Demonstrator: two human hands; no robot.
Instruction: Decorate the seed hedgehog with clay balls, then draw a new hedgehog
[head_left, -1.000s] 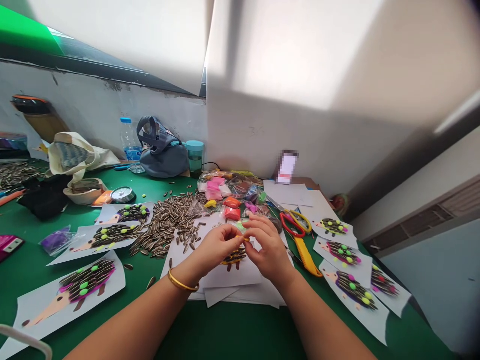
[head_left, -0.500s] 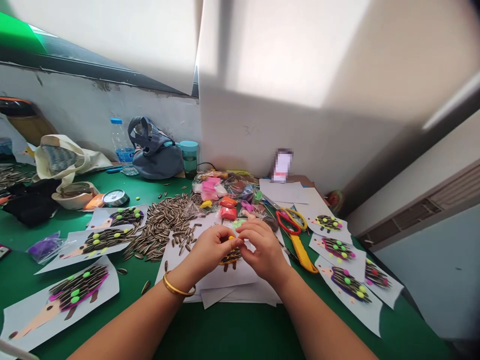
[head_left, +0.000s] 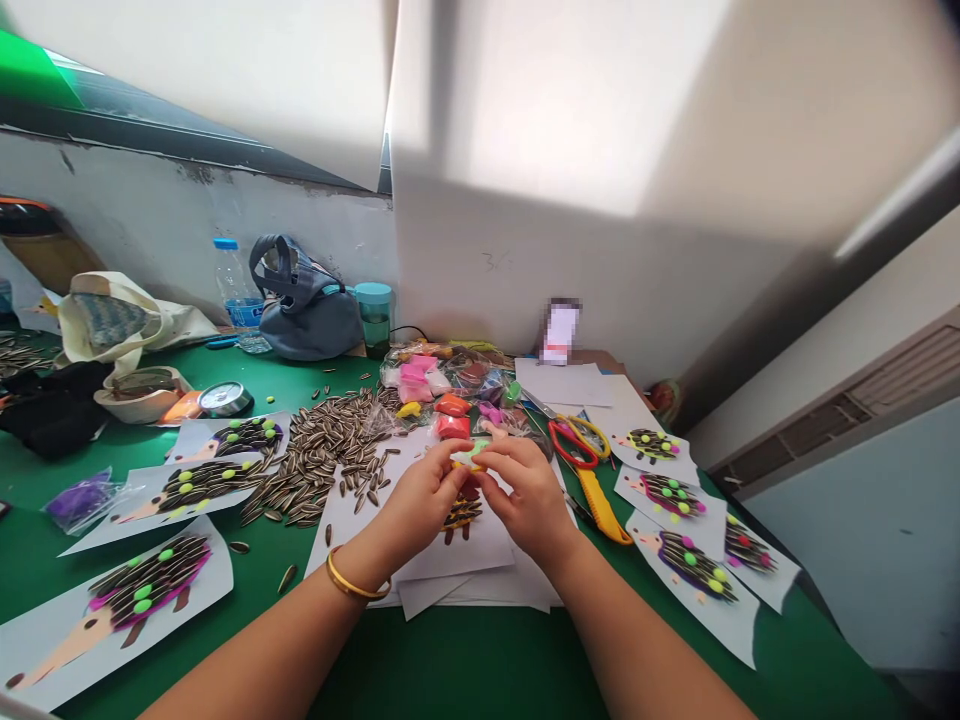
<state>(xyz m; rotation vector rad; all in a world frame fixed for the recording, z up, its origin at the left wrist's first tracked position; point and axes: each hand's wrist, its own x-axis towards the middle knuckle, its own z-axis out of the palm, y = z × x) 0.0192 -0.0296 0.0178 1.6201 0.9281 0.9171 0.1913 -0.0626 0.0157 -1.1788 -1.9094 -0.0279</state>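
Note:
My left hand [head_left: 420, 500], with a gold bangle at the wrist, and my right hand [head_left: 529, 495] meet above the middle of the table. Both have bent, pinching fingers. A small yellowish bit shows at their fingertips, too small and covered to name surely. Under the hands lies a white sheet [head_left: 491, 555] with a hedgehog picture [head_left: 459, 515] with yellow clay and dark seeds, partly hidden by my fingers. Just beyond are bags of coloured clay [head_left: 452, 427], red, pink and yellow among them. Left of the sheet spreads a heap of striped sunflower seeds [head_left: 319, 450].
Hedgehog pictures lie at left [head_left: 142, 590] and right [head_left: 694, 565]. Scissors [head_left: 576, 445] and a yellow utility knife [head_left: 602, 505] sit right of the sheets. Behind stand a blue-grey bag [head_left: 311, 320], a teal-lidded cup [head_left: 375, 315], a water bottle [head_left: 238, 285] and a phone [head_left: 559, 332].
My fingertips have drawn slightly apart and the thumbs have shifted, showing more of the hedgehog picture and the yellowish bit. The whole view has shifted a little.

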